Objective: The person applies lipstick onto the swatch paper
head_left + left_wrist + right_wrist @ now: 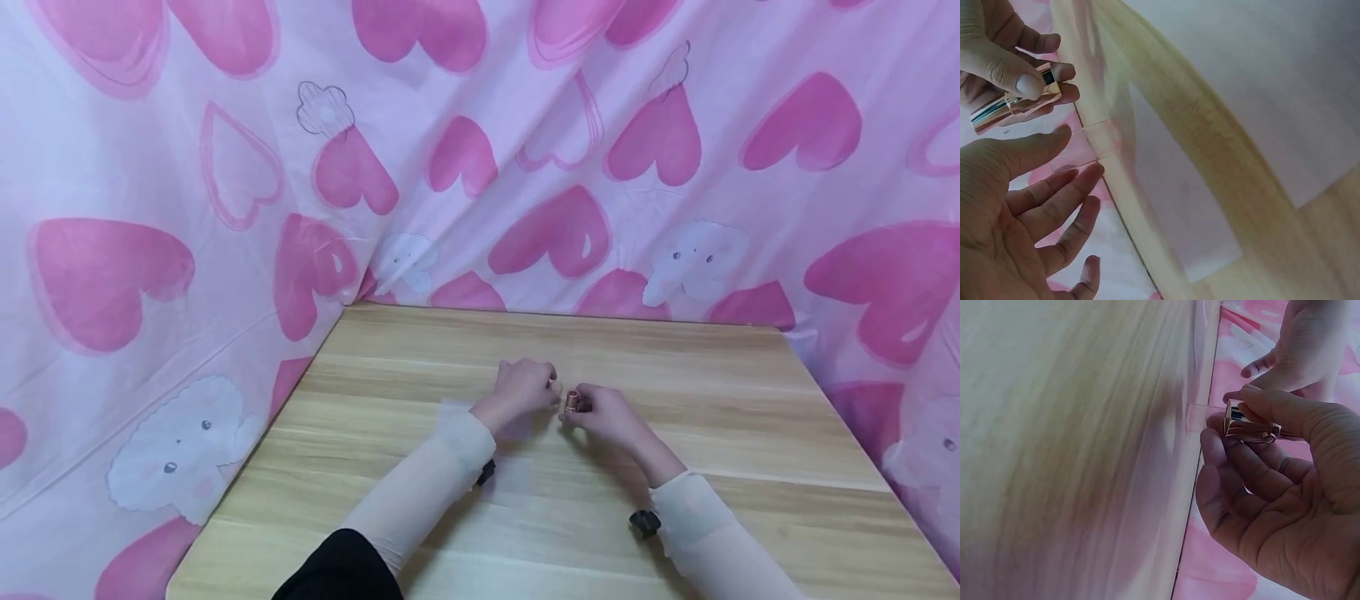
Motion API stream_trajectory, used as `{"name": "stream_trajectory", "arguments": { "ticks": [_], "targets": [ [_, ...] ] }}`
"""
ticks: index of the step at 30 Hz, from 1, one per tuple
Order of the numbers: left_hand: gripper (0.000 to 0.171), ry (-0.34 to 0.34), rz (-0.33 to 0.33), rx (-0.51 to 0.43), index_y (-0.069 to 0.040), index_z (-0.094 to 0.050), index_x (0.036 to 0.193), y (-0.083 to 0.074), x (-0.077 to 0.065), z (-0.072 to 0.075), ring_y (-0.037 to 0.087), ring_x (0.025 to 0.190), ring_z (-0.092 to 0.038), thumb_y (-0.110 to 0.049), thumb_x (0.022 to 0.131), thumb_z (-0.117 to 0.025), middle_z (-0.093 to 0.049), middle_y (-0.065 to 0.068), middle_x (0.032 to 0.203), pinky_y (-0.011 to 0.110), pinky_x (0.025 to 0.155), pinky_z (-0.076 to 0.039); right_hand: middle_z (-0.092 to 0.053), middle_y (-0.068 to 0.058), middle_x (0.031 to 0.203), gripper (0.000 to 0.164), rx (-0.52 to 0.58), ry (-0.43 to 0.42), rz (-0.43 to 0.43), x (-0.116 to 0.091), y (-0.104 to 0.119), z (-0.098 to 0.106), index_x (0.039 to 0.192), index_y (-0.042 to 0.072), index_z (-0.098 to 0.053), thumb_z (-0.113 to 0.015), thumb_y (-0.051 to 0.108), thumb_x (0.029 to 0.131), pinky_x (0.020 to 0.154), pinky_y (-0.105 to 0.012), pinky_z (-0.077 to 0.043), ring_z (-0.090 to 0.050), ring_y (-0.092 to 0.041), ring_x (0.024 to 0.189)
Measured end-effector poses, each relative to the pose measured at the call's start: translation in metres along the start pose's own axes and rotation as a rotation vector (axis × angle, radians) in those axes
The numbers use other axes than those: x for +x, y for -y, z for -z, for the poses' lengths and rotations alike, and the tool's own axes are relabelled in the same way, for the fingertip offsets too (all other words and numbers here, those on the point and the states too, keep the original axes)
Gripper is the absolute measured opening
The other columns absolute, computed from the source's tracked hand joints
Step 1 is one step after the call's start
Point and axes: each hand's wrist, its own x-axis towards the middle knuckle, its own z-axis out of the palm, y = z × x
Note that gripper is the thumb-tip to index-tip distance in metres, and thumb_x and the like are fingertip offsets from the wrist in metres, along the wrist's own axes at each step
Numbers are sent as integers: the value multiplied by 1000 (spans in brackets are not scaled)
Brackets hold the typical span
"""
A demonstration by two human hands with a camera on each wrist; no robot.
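Note:
My right hand (pixel 609 417) holds a shiny rose-gold lipstick tube (pixel 572 402) between thumb and fingers, above the middle of the table. In the right wrist view the tube (pixel 1246 429) lies across the fingers, with a raised ring partway along it. Just to the left, my left hand (pixel 519 388) pinches a clear, see-through cap (pixel 1092 144) between thumb and index finger; its other fingers are spread and loosely bent. Cap and tube are apart, a small gap between them. Fingers cover part of each piece.
Beneath the hands is a wood-grain table (pixel 360 433). Pale translucent rectangles (pixel 508 483) lie on it near the left forearm. A pink heart-print cloth (pixel 551 233) hangs behind and at both sides. Each wrist carries a small black device (pixel 644 523).

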Motion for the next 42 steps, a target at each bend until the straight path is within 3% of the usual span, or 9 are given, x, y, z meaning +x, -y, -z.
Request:
{"name": "stream_trajectory", "arguments": {
  "ticks": [3, 6, 11, 15, 20, 27, 32, 36, 42],
  "targets": [
    [57, 22, -35, -17, -23, -58, 138, 6, -7, 9, 20, 113, -61, -35, 86, -77, -69, -9, 122, 50, 96, -43, -67, 2, 82, 16, -2, -10, 12, 1, 0, -1, 86, 12, -64, -78, 19, 87, 70, -34, -53, -61, -15, 75],
    [71, 28, -132, -86, -21, -52, 145, 15, -16, 19, 22, 122, -58, -40, 82, -81, -63, -7, 134, 53, 99, -43, -66, 1, 82, 17, 0, -25, 39, 1, 2, -3, 86, 12, -63, -78, 21, 88, 70, -34, -52, -60, -15, 74],
    [54, -17, -266, -390, -18, -64, 133, 24, -31, 24, 12, 114, -60, -46, 88, -75, -67, -9, 126, 38, 97, -49, -68, 2, 85, 17, 78, -42, 80, -2, 9, -5, 94, 15, -67, -78, 27, 89, 69, -31, -54, -63, -13, 77],
    [39, -132, -220, -643, -20, -72, 118, 23, -41, 17, 8, 104, -61, -46, 90, -74, -69, -15, 113, 36, 88, -54, -71, -1, 90, 19, 170, -106, 124, -4, 18, -6, 103, 12, -69, -78, 22, 90, 66, -29, -57, -66, -14, 79],
    [26, -336, -143, -799, -25, -76, 106, 15, -47, 6, 13, 102, -65, -44, 89, -76, -71, -18, 105, 39, 81, -54, -74, -2, 91, 20, 174, -280, 183, -4, 29, -9, 106, 8, -70, -78, 12, 88, 67, -26, -58, -69, -14, 79],
    [24, -511, -104, -881, -29, -77, 103, 8, -52, 0, 10, 99, -64, -47, 88, -76, -69, -20, 102, 34, 78, -52, -73, 3, 86, 21, 154, -399, 222, -7, 37, -18, 107, 12, -74, -80, 14, 87, 68, -25, -57, -67, -12, 77],
    [21, -574, -142, -864, -25, -80, 101, 10, -54, 5, 5, 101, -61, -42, 89, -77, -71, -19, 104, 46, 82, -52, -73, 6, 89, 23, 217, -388, 223, -10, 40, -21, 111, 18, -76, -79, 24, 89, 68, -24, -57, -67, -11, 79],
    [20, -572, -173, -843, -23, -81, 100, 13, -53, 10, 5, 101, -61, -40, 89, -77, -72, -18, 103, 49, 83, -52, -71, 4, 88, 24, 278, -344, 226, -9, 41, -19, 114, 19, -75, -77, 26, 91, 62, -26, -57, -66, -13, 71],
    [23, -506, -209, -860, -23, -81, 104, 19, -52, 18, 6, 101, -60, -41, 90, -76, -72, -19, 103, 43, 80, -53, -64, -10, 84, 20, 379, -205, 208, -7, 41, -15, 114, 19, -73, -69, 29, 97, 57, -28, -52, -61, -22, 68]
  ]
}}
